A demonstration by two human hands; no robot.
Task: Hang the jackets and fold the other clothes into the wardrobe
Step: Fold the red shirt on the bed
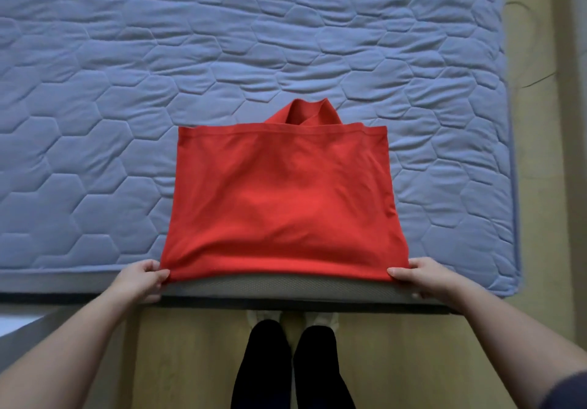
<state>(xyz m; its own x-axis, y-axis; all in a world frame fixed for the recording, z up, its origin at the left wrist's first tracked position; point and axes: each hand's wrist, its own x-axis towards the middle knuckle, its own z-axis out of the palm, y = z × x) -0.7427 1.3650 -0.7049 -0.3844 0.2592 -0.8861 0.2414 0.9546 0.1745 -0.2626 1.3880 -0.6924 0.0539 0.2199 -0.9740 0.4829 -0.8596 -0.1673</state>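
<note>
A red garment (282,199) lies folded in a rough rectangle on the blue quilted mattress (127,91), its near fold at the mattress's front edge. A loose red part sticks out past its far hem. My left hand (143,278) pinches the near left corner of the garment, thumb on top. At the near right corner my right hand (422,277) pinches the cloth the same way. Both corners hang just over the mattress edge.
The mattress fills most of the view, with its right edge near a yellowish wooden floor (540,154). Below the front edge I see my legs in dark trousers (292,367) on the wooden floor. No wardrobe or other clothes are in view.
</note>
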